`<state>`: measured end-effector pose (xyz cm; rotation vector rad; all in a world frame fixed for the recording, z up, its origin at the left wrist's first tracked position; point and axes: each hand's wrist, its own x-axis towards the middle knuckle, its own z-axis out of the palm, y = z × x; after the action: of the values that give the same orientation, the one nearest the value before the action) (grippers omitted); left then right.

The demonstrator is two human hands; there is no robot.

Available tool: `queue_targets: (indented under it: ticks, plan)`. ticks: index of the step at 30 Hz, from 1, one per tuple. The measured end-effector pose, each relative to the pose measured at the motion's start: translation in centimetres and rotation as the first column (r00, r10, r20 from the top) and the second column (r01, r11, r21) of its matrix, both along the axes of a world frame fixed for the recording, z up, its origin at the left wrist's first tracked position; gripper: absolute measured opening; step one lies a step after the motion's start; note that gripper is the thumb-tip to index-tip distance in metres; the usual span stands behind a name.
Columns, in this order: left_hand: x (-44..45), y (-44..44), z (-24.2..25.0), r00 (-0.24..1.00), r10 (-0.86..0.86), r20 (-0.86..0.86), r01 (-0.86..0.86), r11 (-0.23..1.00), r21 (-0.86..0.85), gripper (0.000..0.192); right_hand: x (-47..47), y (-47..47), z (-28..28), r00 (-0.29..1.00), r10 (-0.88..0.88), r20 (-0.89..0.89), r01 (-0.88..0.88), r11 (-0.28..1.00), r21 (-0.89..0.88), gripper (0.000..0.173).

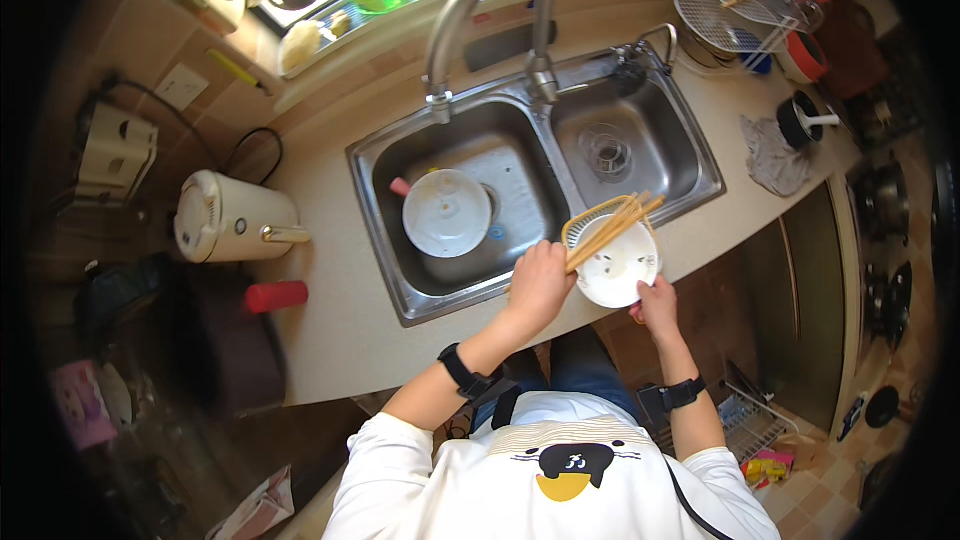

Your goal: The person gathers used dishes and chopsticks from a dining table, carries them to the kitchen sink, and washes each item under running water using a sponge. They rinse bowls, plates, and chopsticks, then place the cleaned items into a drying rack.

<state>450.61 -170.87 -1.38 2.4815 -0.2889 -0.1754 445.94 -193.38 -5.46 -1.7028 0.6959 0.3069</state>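
My left hand (pixel 541 281) is closed around a bundle of wooden chopsticks (pixel 611 234), whose far ends point up and to the right. The chopsticks lie across a white bowl (pixel 616 270) with small dark marks on its inside. My right hand (pixel 658 305) grips the near right rim of the bowl and the edge of a yellow-rimmed slotted basket (pixel 589 213) behind it. Both are at the counter's front edge, by the double sink. In the left basin (pixel 525 244) lies a white dish (pixel 448 213), with a pink object (pixel 400 186) partly hidden at its side.
A curved metal faucet (pixel 450 22) arches over the left basin; the right basin (pixel 652 139) has a drain strainer. Left on the counter stand a cream electric kettle (pixel 240 216) and a red cylinder (pixel 277 297). A wire rack (pixel 716 19), grey cloth (pixel 776 157) and black pot (pixel 797 120) are on the right.
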Motion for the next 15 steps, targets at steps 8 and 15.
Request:
queue_targets:
  ticks: [8, 15]
  plan:
    - [-3.7, 18.4, 1.8, 0.757, 0.392, -0.523, -0.645, 0.576, -0.502, 0.016, 2.2, 8.2, 3.8, 0.956, 0.156, 0.247, -0.227, 0.929, 0.293, 0.017]
    - [-9.6, 23.4, 2.7, 0.623, 0.383, -0.682, -0.78, 0.376, -0.501, 0.018, 6.7, 23.2, -0.9, 0.939, 0.344, -0.001, -0.326, 0.893, 0.311, 0.018]
